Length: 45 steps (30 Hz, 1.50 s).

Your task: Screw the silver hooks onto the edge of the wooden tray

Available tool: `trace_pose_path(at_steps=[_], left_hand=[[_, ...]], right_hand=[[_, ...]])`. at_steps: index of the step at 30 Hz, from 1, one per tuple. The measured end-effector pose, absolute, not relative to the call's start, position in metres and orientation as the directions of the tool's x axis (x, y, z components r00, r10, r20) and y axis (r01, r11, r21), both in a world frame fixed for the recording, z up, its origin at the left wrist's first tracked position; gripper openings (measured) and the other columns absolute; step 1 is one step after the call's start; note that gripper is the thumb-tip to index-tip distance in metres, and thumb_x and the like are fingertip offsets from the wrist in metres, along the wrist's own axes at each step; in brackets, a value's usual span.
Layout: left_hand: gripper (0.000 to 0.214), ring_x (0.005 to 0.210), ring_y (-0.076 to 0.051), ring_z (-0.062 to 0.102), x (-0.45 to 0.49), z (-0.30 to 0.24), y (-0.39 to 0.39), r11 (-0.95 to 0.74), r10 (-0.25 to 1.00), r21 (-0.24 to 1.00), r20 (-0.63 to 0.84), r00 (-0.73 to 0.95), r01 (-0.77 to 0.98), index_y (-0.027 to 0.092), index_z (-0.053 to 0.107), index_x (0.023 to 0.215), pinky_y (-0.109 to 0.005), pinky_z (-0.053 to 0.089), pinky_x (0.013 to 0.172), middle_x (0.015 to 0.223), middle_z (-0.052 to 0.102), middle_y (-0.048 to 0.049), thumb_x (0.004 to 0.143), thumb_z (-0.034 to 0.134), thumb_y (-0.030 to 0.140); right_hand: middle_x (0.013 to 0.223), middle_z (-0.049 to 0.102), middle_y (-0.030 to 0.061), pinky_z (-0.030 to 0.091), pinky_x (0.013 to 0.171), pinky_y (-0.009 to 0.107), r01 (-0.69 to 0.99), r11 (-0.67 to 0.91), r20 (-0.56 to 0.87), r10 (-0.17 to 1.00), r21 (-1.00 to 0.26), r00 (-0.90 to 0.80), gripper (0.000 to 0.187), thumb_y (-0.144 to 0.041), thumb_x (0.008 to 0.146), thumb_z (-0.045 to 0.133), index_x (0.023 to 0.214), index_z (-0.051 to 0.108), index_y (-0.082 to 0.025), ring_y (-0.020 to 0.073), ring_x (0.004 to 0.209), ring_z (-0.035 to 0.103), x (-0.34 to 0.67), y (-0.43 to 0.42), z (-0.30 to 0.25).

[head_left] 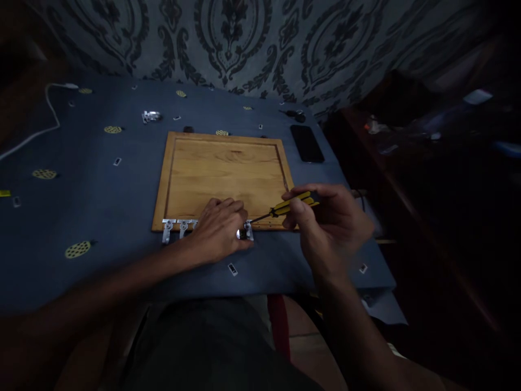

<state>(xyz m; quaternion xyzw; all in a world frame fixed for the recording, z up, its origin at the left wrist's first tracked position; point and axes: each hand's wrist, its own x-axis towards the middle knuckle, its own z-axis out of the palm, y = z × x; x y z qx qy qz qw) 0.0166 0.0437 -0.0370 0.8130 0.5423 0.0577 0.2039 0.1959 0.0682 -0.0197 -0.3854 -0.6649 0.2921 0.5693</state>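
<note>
A framed wooden panel [226, 174] lies flat on a blue cloth. Metal brackets [174, 227] line its near edge. My left hand [220, 228] is closed over one small metal bracket [245, 232] at that edge, pinching it between thumb and fingers. My right hand [325, 222] grips a screwdriver with a yellow and black handle [293, 203]. Its thin shaft points left and down, and the tip meets the bracket beside my left thumb.
A black phone [306, 143] lies right of the panel. A metal part [151, 116], small plates and perforated yellow discs [77, 250] are scattered on the blue cloth [89, 201]. A white cable [49, 114] runs at the far left. Patterned wall behind; dark furniture to the right.
</note>
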Motion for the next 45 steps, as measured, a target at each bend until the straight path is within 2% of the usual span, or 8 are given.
trace_pose_path(at_steps=[4,22,28,35,37,40,42,45], left_hand=[[0.039,0.108,-0.028,0.061,0.016,-0.039,0.043,-0.346,0.909,0.383,-0.091,0.408,0.857,0.015,0.068,0.102,-0.039,0.04,0.094,0.108,0.067,-0.008,0.087,0.08,0.05],[0.04,0.111,-0.03,0.061,0.017,-0.035,0.044,-0.336,0.901,0.387,-0.132,0.413,0.858,0.014,0.069,0.106,-0.041,0.04,0.095,0.111,0.068,-0.0098,0.088,0.079,0.048],[0.041,0.113,-0.03,0.061,0.017,-0.035,0.044,-0.34,0.901,0.381,-0.13,0.415,0.859,0.015,0.07,0.108,-0.041,0.041,0.096,0.113,0.069,-0.0095,0.088,0.08,0.049],[0.038,0.11,-0.03,0.063,0.018,-0.033,0.045,-0.334,0.9,0.39,-0.138,0.413,0.858,0.014,0.07,0.105,-0.042,0.042,0.095,0.111,0.069,-0.0097,0.087,0.081,0.046],[0.038,0.11,-0.03,0.062,0.017,-0.035,0.044,-0.338,0.905,0.394,-0.112,0.41,0.855,0.015,0.07,0.104,-0.042,0.042,0.095,0.111,0.069,-0.0091,0.086,0.081,0.046],[0.037,0.111,-0.03,0.062,0.016,-0.04,0.044,-0.347,0.909,0.397,-0.082,0.41,0.849,0.016,0.069,0.102,-0.041,0.041,0.094,0.111,0.069,-0.0088,0.086,0.081,0.047],[0.038,0.112,-0.03,0.062,0.016,-0.041,0.043,-0.349,0.908,0.396,-0.083,0.412,0.849,0.016,0.068,0.103,-0.041,0.041,0.095,0.112,0.069,-0.0093,0.087,0.08,0.047],[0.039,0.115,-0.03,0.061,0.016,-0.041,0.043,-0.348,0.905,0.408,-0.09,0.416,0.844,0.016,0.068,0.108,-0.042,0.041,0.096,0.115,0.069,-0.0094,0.088,0.08,0.046]], right_hand=[[0.085,0.073,-0.0037,0.053,0.044,0.019,0.172,0.513,0.512,0.857,-0.841,-0.051,0.015,-0.038,0.088,0.081,0.096,0.073,-0.028,0.0076,0.053,0.062,0.195,0.069,-0.025],[0.097,0.077,-0.0023,0.055,0.052,0.022,0.261,0.533,0.512,0.846,-0.805,-0.15,0.011,-0.032,0.093,0.075,0.103,0.074,-0.028,0.0068,0.054,0.062,0.2,0.074,-0.025],[0.097,0.078,-0.0001,0.059,0.059,0.024,0.316,0.56,0.486,0.826,-0.766,-0.284,0.02,-0.032,0.096,0.07,0.115,0.075,-0.027,0.0086,0.057,0.065,0.206,0.076,-0.014],[0.102,0.079,0.0012,0.062,0.061,0.026,0.277,0.58,0.438,0.786,-0.766,-0.436,0.029,-0.029,0.098,0.067,0.127,0.072,-0.03,0.0101,0.062,0.069,0.214,0.078,-0.003],[0.101,0.079,0.0015,0.061,0.059,0.026,0.282,0.565,0.425,0.797,-0.775,-0.43,0.025,-0.031,0.097,0.069,0.122,0.074,-0.03,0.0119,0.066,0.07,0.214,0.076,-0.002],[0.092,0.077,0.0014,0.06,0.057,0.028,0.298,0.555,0.438,0.816,-0.777,-0.378,0.012,-0.035,0.092,0.076,0.101,0.077,-0.027,0.0164,0.074,0.071,0.21,0.074,-0.004],[0.083,0.074,0.0002,0.059,0.057,0.03,0.294,0.572,0.48,0.812,-0.766,-0.331,0.013,-0.036,0.087,0.081,0.089,0.074,-0.026,0.0176,0.073,0.07,0.207,0.074,-0.008],[0.075,0.07,-0.0021,0.055,0.058,0.03,0.269,0.628,0.564,0.777,-0.73,-0.28,0.019,-0.036,0.084,0.085,0.082,0.07,-0.025,0.0158,0.067,0.065,0.202,0.076,-0.015]])
